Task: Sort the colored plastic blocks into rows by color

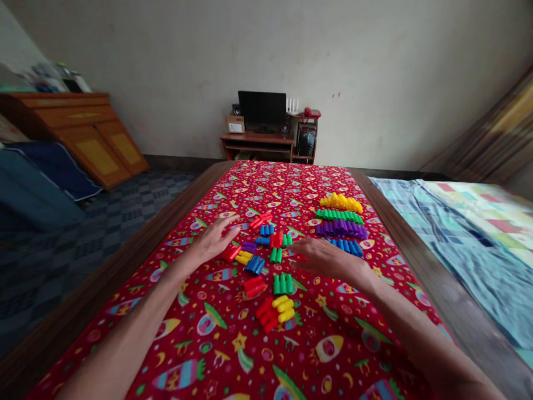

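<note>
- With 12 o'clock taken as farthest from the wearer, the scattered red, blue, green, yellow and purple ridged plastic-looking pieces lie between the hands on the red, rocket-printed tablecloth.
- Left hand: between 9 and 10 o'clock of the scatter, fingers spread, gripping nothing.
- Right hand: at 3 o'clock, well apart from the left, fingers extended near a small green ridged piece; contact cannot be told.
- From the right hand, toward 1 and 2 o'clock: four ridged rows, yellow, green, purple and, nearest and partly hidden, blue.
- Containers: small brown cardboard box, 12 o'clock, on the brown wooden desk; brown wooden cabinet, 10 o'clock, doors closed; contents of both hidden.
</note>
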Available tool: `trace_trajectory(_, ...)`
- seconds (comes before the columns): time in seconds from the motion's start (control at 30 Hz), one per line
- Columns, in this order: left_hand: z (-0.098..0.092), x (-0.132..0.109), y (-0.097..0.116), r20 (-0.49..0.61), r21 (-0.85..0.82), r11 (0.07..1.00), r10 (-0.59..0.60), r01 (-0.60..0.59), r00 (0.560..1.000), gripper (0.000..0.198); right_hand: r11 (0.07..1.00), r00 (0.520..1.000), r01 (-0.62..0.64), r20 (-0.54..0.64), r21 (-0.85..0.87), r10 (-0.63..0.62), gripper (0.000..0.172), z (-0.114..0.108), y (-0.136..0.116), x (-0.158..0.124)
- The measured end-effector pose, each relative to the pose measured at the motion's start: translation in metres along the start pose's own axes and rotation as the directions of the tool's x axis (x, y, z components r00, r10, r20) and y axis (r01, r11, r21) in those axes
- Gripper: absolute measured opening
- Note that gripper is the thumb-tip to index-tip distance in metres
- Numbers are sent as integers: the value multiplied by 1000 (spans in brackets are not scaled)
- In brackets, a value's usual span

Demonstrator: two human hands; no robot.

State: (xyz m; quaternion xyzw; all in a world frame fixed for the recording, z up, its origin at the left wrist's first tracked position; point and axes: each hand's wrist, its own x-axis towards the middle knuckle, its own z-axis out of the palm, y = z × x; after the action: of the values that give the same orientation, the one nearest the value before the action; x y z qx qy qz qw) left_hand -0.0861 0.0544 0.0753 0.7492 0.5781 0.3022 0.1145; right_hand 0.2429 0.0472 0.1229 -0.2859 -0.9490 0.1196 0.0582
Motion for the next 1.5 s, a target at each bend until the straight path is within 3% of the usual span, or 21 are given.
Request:
trace_trajectory(0.1,12,-38,-1,186,124,992,5,-29,983,60,971,977,211,14,116,-214,47,7,-25,-14)
trace_trajectory(0.2,31,-73,8,233,208,973,47,-97,971,71,951,952,305,-2,49,-306,52,28,-47,-22)
trace_trajectory(0.27,42,-81,19,228,184,970,117,-160,967,69,951,952,306,-14,-40,-307,46,45,-52,-21)
trace_trajectory(0.4,56,-56,36,135,99,971,203,-217,970,42,956,962,257,-54,-143,-267,36,63,-42,-4)
trace_trajectory(0.57,68,0,36,55,129,977,166,-171,985,25,992,974,91,-198,-90,-107,34,61,-18,29)
trace_trajectory(0.73,68,24,41,70,284,945,147,-161,987,28,995,938,-46,-340,84,73,40,52,-2,42)
trace_trajectory(0.8,66,26,47,42,294,948,111,-119,993,29,969,901,-60,-404,240,156,40,45,3,41)
trace_trajectory(0.87,64,27,52,-16,252,966,61,-55,998,29,887,879,-83,-387,454,280,43,33,11,38)
trace_trajectory(1.0,63,25,52,-154,93,995,54,-40,987,29,644,818,-74,-323,761,476,60,2,50,22)
trace_trajectory(1.1,67,21,45,-236,19,999,51,-47,971,30,625,681,-36,-438,780,586,64,-20,101,5)
trace_trajectory(1.13,69,20,43,-250,9,999,35,-34,968,31,665,628,-84,-479,742,614,61,-26,119,1)
trace_trajectory(1.2,71,19,39,-260,-15,1000,-1,-3,966,32,739,507,-328,-550,589,664,54,-38,154,-5)
trace_trajectory(1.3,71,19,38,-270,-50,998,-38,25,962,33,669,385,-662,-613,337,690,44,-48,193,-6)
trace_trajectory(1.37,69,19,39,-276,-54,998,-41,28,960,32,636,375,-723,-620,270,689,39,-49,208,-3)
trace_trajectory(1.5,68,19,40,-254,-44,999,-26,15,967,31,619,418,-761,-585,192,695,29,-41,222,4)
